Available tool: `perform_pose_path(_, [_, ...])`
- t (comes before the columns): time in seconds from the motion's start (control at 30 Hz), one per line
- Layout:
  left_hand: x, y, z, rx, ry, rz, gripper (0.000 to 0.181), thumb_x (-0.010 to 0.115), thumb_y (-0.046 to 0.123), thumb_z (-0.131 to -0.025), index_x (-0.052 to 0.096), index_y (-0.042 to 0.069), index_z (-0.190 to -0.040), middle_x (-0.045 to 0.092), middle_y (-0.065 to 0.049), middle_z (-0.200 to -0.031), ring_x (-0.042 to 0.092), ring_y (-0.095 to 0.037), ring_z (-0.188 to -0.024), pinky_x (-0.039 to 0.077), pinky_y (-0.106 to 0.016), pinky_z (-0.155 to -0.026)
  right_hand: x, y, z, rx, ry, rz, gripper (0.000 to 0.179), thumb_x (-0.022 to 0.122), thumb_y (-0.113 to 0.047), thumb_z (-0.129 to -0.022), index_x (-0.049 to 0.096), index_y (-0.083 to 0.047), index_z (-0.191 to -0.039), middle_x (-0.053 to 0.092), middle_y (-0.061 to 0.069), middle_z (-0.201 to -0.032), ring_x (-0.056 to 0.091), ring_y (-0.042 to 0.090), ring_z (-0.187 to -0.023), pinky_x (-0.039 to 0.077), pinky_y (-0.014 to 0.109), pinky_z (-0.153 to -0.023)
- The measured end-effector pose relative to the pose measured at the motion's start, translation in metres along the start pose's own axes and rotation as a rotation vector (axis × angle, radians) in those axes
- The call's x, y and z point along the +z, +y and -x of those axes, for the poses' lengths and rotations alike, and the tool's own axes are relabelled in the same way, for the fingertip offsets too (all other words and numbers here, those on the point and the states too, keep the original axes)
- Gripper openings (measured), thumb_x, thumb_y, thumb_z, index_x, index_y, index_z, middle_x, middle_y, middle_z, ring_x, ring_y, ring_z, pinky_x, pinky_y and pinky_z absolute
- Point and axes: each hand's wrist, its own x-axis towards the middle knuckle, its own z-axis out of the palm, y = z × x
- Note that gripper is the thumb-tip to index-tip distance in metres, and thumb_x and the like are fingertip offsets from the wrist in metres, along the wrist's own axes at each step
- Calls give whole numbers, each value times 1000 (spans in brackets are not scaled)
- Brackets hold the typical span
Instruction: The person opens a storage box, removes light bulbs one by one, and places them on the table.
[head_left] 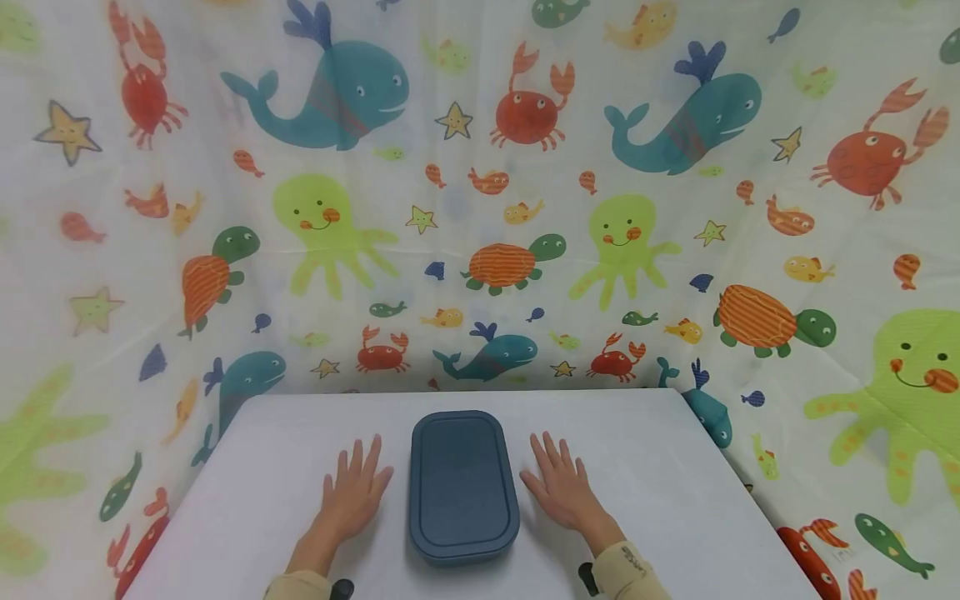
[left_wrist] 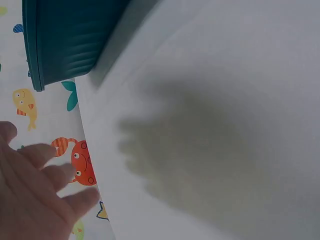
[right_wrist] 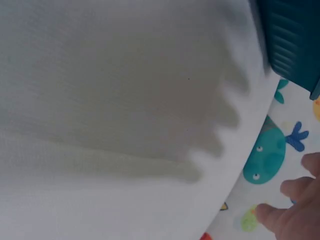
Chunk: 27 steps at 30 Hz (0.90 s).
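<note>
A dark blue rectangular lidded container point(head_left: 463, 487) stands on the white table, between my two hands. Its ribbed side wall point(left_wrist: 80, 40) shows at the top of the left wrist view, and the opposite side wall point(right_wrist: 290, 40) at the upper right of the right wrist view. My left hand point(head_left: 352, 496) is held to the left of the container, palm down, fingers spread and holding nothing. To the container's right, my right hand point(head_left: 562, 487) is likewise spread, with nothing in it. Both hands stay apart from the container and cast shadows on the table.
The white tabletop point(head_left: 637, 450) has its far edge just beyond the container. A curtain point(head_left: 465, 200) printed with whales, crabs, octopuses and turtles hangs behind the table and along both sides.
</note>
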Motion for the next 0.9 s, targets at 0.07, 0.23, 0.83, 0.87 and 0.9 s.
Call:
perform_pose_path(0.07, [0,2,0,20,-42,87,71,33,51,-104,15,7,-157,10,-24,-160,4,-48,-145,3,-68,-112,1,0,0,-13,-17,-25,71,40,-56,-100,24,-15,-157,19,12,-162,12,41,-147,14,67,-113])
perform_pose_path(0.23, [2,4,-1,35,-122,249,78,36,59,-100,16,10,-157,14,-12,-162,12,-33,-148,13,-54,-117,1,0,1,-53,-61,-81,72,39,-58,-99,22,-18,-157,19,7,-162,10,37,-149,12,65,-114])
perform_pose_path(0.83, [15,-4,11,146,-336,373,102,75,45,-84,14,9,-158,56,-11,-122,57,-21,-99,52,-39,-82,5,2,11,-209,-254,-157,109,61,-75,-77,14,-20,-159,16,5,-163,9,36,-149,15,66,-113])
perform_pose_path(0.87, [15,-5,12,152,-361,390,105,77,44,-83,12,10,-158,56,-9,-119,57,-19,-95,51,-34,-77,6,2,10,-216,-259,-162,111,62,-74,-76,13,-20,-159,15,4,-163,8,36,-149,15,66,-113])
perform_pose_path(0.9, [15,-5,13,157,-383,405,107,78,42,-81,10,10,-158,55,-8,-116,56,-18,-91,49,-31,-73,6,3,10,-220,-265,-166,112,64,-75,-74,12,-22,-159,15,3,-164,8,35,-149,15,65,-114])
